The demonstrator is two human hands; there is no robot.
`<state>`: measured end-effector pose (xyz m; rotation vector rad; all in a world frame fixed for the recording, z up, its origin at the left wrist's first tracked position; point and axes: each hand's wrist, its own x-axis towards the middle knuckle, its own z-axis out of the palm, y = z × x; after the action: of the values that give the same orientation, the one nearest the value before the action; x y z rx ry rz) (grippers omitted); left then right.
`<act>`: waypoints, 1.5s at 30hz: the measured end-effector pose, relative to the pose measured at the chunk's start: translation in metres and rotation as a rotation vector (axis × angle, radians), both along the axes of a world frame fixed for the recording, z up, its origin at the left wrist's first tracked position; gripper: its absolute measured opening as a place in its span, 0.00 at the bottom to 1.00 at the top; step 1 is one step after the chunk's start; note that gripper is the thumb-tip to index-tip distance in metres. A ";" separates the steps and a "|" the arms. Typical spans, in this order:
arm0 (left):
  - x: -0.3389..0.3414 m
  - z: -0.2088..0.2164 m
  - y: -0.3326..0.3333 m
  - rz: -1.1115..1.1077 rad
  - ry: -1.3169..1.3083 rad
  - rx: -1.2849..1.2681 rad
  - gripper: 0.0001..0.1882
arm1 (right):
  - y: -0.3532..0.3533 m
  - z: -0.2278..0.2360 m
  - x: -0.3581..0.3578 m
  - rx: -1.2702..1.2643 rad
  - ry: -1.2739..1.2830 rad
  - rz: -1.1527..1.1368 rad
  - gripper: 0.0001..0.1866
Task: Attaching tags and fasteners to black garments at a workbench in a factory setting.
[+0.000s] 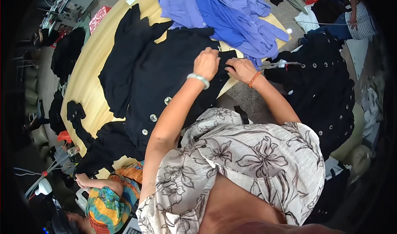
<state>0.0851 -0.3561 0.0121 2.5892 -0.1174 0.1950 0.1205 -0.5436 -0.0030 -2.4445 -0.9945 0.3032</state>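
A black buttoned garment lies spread on a light wooden table. My left hand, with a pale bangle on its wrist, pinches the garment's edge near the table's right side. My right hand, wearing an orange bracelet, grips the same black edge just beside it. Both hands are closed on the cloth, almost touching each other. Several pale buttons run down the garment's front toward me.
A heap of blue-violet clothes lies at the table's far end. A pile of black garments with metal eyelets sits to the right on the floor. Another person in colourful clothing is at the lower left. More black cloth hangs left of the table.
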 end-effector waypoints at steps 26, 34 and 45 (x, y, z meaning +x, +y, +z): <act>0.009 0.000 0.008 0.242 0.643 -1.049 0.02 | 0.015 0.033 -0.015 0.178 -0.039 -0.109 0.13; 0.000 0.007 0.004 0.145 0.641 -0.952 0.04 | 0.003 0.035 -0.024 0.092 -0.038 0.039 0.16; -0.013 0.017 0.009 0.098 0.690 -1.115 0.03 | 0.004 0.031 -0.027 0.134 -0.165 0.076 0.16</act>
<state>0.0723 -0.3471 0.0290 1.4276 0.2928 -0.4774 0.0936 -0.5399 0.0279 -2.3429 -1.1412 0.0575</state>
